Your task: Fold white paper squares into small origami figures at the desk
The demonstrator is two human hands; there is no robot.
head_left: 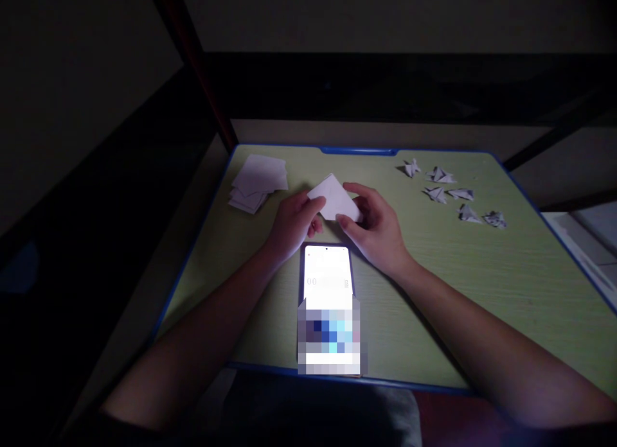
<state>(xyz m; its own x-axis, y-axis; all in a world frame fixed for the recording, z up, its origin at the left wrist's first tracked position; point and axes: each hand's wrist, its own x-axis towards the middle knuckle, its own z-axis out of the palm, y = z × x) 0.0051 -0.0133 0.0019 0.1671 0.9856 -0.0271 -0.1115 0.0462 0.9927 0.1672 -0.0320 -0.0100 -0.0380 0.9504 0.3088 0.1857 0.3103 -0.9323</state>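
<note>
A folded piece of white paper (332, 198) is held up between my two hands, above the middle of the table. My left hand (295, 221) grips its left edge, with the thumb lying on top. On the other side, my right hand (378, 223) pinches the lower right edge between thumb and fingers. The paper shows crease lines and a point directed away from me. Just below the hands a lit phone (328, 273) lies face up on the table; part of its screen is blurred out.
A loose stack of white paper sheets (260, 174) lies at the far left of the green table (414, 325). Several small folded paper figures (436, 194) are spread at the far right. A blue rim (359, 151) edges the tabletop. The surroundings are dark.
</note>
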